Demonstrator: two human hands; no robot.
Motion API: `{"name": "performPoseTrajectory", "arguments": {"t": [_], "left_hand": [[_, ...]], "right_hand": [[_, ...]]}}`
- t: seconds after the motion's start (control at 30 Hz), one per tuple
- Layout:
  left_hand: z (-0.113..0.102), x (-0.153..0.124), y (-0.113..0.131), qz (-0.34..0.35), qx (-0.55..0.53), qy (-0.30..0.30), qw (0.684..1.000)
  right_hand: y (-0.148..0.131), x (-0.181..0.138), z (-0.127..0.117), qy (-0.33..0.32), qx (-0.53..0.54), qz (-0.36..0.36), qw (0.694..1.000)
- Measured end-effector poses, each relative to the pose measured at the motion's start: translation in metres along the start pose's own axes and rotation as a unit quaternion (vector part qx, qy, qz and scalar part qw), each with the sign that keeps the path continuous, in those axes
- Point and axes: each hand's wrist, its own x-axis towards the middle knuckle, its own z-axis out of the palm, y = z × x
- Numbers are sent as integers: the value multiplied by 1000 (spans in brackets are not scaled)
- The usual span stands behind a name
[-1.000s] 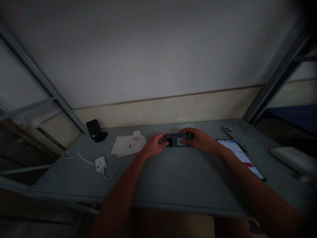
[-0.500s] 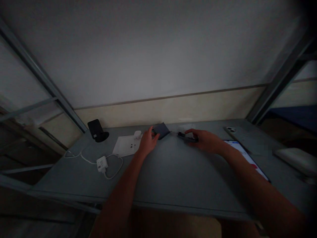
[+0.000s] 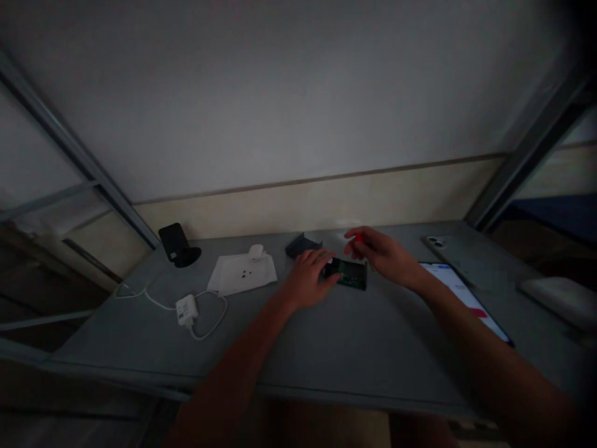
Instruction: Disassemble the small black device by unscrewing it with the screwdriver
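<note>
The left hand [image 3: 308,281] pressed flat on the bare board [image 3: 347,274], not gripping it; the right hand [image 3: 380,254], just behind the board, pinched a small red thing [image 3: 355,239] — the board could slide or get scratched; its cover [image 3: 302,244] lay behind the left hand; grey table [image 3: 326,336], dim room.

No legible text in this dim view. Phone [image 3: 466,302] at the right of the table [image 3: 326,336] has a lit screen with blue and red bands; its lines of print are too small and blurred to read. White charger [image 3: 186,309] carries a small dark label, unreadable. Green circuit board [image 3: 349,274] shows no readable markings.
</note>
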Motion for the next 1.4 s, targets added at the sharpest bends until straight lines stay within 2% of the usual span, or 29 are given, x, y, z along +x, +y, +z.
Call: {"name": "performPoseTrajectory", "arguments": {"t": [0.1,0.23,0.4,0.9,1.2,1.4], "left_hand": [[14,-1,2,-13,-27,-43,999],[20,1,-12,13,-87,-52,995],[21,0,-19,30,-109,-42,993],[27,1,-21,17,-118,-37,992],[22,4,-18,16,-135,-38,990],[25,4,-20,21,-145,-31,989]], "right_hand": [[2,2,11,24,119,4,993],[4,2,29,36,159,16,986],[8,0,38,14,126,19,992],[9,-1,37,28,32,0,999],[10,1,35,90,-27,18,995],[7,-1,31,30,-28,-11,999]]}}
